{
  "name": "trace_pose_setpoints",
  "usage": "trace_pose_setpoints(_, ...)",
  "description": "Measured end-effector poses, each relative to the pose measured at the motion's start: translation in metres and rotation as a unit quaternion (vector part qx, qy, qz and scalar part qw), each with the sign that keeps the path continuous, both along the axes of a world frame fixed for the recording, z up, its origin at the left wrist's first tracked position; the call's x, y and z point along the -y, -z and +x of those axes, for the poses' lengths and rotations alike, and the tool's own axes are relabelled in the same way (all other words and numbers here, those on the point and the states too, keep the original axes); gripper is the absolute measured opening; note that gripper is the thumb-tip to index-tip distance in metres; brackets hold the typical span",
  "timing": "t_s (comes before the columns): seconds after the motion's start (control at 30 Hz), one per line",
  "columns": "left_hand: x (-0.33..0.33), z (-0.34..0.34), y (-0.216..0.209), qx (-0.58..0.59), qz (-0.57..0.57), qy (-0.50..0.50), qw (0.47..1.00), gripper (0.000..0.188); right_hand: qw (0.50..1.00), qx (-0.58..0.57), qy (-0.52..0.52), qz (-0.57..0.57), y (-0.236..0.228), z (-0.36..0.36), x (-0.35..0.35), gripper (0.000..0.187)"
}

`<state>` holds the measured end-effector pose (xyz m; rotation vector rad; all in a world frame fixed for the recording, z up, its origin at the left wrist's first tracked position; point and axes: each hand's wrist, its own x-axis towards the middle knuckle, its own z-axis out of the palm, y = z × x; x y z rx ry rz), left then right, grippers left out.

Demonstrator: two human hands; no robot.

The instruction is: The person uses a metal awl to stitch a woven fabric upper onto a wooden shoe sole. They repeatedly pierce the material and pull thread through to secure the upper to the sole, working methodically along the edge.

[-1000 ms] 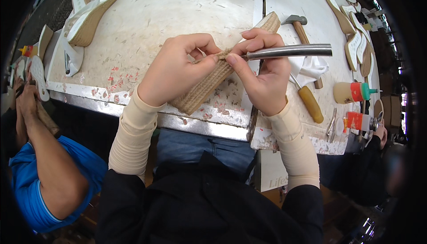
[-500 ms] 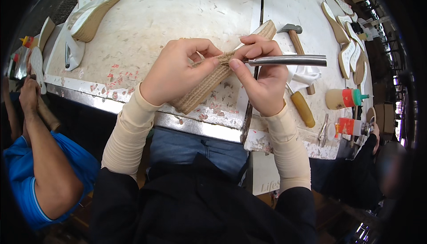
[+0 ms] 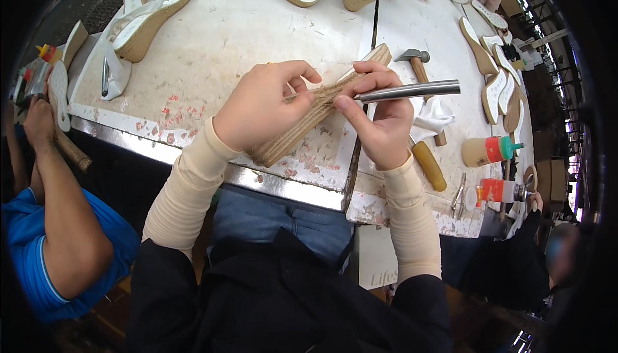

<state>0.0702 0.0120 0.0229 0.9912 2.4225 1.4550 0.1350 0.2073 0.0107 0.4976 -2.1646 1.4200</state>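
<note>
A rope-wrapped wedge shoe sole [image 3: 297,135] lies slantwise in front of me, its near end by the table's front edge. My left hand [image 3: 261,105] is curled over its left side, thumb tip on the braid and forefinger raised off it. A slim tool with a shiny metal tube handle [image 3: 418,91] is gripped in my right hand [image 3: 381,118], the handle pointing right. Its working tip is hidden by the fingers at the braid. The right thumb also touches the sole.
Beside my right hand are a hammer [image 3: 420,69], a white cloth [image 3: 435,116], a yellow-handled tool [image 3: 429,166], tweezers [image 3: 459,196] and a glue bottle [image 3: 483,151]. Finished-looking wedge soles [image 3: 137,38] stand left, others at the back and right. A co-worker's arm [image 3: 76,224] is at left.
My left forefinger has lifted away from the thumb, and the left hand is slightly blurred. The right hand still grips the metal-handled tool at the sole. The whole view has shifted a little.
</note>
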Motion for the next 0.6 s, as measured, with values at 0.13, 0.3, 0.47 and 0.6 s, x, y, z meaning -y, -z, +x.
trace_pose_setpoints(0.13, -0.0067, 0.0043, -0.004, -0.142, -0.063, -0.027, 0.988, 0.019, 0.999, 0.034, 0.013, -0.04, 0.0049, 0.0016, 0.0016, 0.029)
trace_pose_setpoints(0.3, -0.0016, 0.0034, -0.0055, 0.051, 0.02, 0.016, 0.998, 0.026, 1.0, -0.001, 0.016, 0.001, 0.0047, -0.0007, 0.0007, 0.028)
trace_pose_setpoints(0.47, -0.0005, -0.001, -0.0017, 0.058, 0.018, 0.027, 0.998, 0.029, 0.997, 0.017, 0.033, -0.064, 0.0069, -0.0014, 0.0058, 0.022)
trace_pose_setpoints(0.6, -0.0025, -0.0025, 0.0014, 0.092, 0.039, 0.034, 0.994, 0.022, 0.997, -0.011, 0.054, -0.054, 0.0053, -0.0045, 0.0086, 0.019)
